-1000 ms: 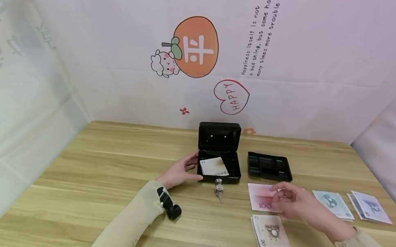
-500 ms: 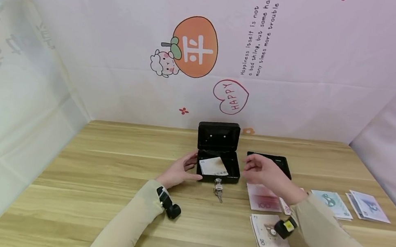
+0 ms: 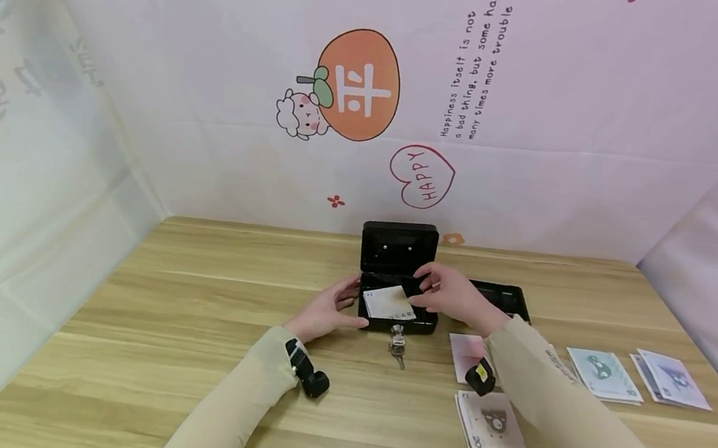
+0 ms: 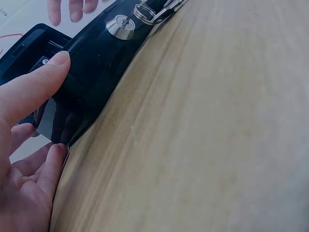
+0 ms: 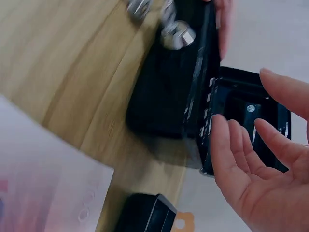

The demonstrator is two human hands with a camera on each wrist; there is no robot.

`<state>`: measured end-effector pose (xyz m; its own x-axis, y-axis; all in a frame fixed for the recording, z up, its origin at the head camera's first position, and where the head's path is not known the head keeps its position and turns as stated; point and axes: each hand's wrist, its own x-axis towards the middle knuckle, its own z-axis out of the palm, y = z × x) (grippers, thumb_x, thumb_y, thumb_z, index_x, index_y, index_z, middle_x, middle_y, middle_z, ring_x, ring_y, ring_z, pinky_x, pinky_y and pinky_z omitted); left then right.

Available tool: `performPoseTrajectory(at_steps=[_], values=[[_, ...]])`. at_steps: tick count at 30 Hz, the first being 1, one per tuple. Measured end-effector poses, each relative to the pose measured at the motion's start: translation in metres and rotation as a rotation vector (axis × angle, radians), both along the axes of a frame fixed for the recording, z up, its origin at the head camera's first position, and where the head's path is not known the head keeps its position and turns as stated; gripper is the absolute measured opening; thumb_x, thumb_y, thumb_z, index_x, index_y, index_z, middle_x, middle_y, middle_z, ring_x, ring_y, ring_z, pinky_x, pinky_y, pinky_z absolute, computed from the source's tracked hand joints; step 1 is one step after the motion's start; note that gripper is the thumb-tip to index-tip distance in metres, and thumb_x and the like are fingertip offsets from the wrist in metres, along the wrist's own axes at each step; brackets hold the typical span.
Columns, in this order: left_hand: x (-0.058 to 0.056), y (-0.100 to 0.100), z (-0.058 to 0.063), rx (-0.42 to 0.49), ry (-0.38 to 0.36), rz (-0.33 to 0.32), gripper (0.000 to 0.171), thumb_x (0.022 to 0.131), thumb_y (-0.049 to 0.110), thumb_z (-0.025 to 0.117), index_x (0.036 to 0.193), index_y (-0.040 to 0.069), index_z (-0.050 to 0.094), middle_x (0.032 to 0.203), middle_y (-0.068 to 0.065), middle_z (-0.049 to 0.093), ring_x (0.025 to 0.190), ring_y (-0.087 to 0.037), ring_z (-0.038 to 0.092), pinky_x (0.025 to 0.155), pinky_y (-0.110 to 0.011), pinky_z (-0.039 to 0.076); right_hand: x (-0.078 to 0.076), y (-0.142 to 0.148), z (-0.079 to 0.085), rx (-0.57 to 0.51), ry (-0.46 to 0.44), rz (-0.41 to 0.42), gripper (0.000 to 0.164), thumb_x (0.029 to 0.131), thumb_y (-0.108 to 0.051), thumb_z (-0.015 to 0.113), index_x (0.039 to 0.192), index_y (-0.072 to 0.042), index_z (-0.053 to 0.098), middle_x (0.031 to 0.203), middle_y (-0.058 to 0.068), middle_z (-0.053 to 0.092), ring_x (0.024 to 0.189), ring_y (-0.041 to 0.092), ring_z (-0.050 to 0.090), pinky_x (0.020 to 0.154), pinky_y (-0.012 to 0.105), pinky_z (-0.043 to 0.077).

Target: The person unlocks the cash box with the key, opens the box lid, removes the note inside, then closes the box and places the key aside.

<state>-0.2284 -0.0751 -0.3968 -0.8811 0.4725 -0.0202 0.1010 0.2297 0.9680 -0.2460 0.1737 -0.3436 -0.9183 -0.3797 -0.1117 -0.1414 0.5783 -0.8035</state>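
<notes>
A black cash box (image 3: 396,326) stands on the table with its lid (image 3: 388,261) raised. Several pale banknotes (image 3: 386,302) lie inside, to the left. My left hand (image 3: 324,315) grips the box's left end. In the left wrist view its thumb (image 4: 41,84) lies across the front edge, its other fingers against the side wall. Over the right part of the box is my right hand (image 3: 457,300), fingers relaxed and apart, nothing between them in the right wrist view. Keys (image 3: 397,350) hang from the front lock (image 4: 120,27).
Partly hidden by my right arm, a black compartment tray (image 3: 504,298) lies right of the box. In front are a pink banknote (image 3: 463,350) and a stack of 20 notes (image 3: 492,423). Green notes (image 3: 606,374) and bluish notes (image 3: 676,379) lie farther right. A printed cloth (image 3: 541,164) hangs behind.
My right hand has moved left from above the pink notes, past the tray, to over the cash box. My left hand has stayed at the box's left end.
</notes>
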Motion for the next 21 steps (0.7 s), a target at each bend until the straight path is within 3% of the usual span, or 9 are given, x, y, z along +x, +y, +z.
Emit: performPoseTrajectory(at_steps=[4,12,21], values=[[0.000,0.000,0.001,-0.007,0.000,0.000,0.088,0.083,0.001,0.071,0.151,0.001,0.014,0.152,-0.024,0.026,0.139,-0.036,0.029,0.117,-0.043,0.028,-0.005,-0.002,-0.002,0.087,0.050,0.034,0.046,0.086,-0.010,0.068,0.125,0.006,0.049,0.112,0.027,0.055,0.081,0.022,0.065,0.072,0.037,0.059],[-0.016,0.000,-0.026,0.002,0.011,0.023,0.089,0.082,0.001,0.071,0.152,0.004,0.015,0.151,-0.022,0.028,0.139,-0.034,0.030,0.117,-0.042,0.027,-0.008,-0.017,-0.009,0.341,0.169,0.124,0.050,0.084,-0.020,0.071,0.127,-0.001,0.054,0.117,0.025,0.060,0.101,0.033,0.061,0.084,0.044,0.054],[-0.015,0.001,-0.026,-0.008,0.025,0.050,0.088,0.082,0.004,0.073,0.152,0.009,0.020,0.150,-0.017,0.033,0.137,-0.030,0.035,0.115,-0.039,0.032,-0.010,-0.034,-0.015,0.513,0.222,0.098,0.056,0.080,-0.030,0.076,0.125,-0.003,0.057,0.121,0.019,0.061,0.108,0.034,0.058,0.092,0.047,0.050]])
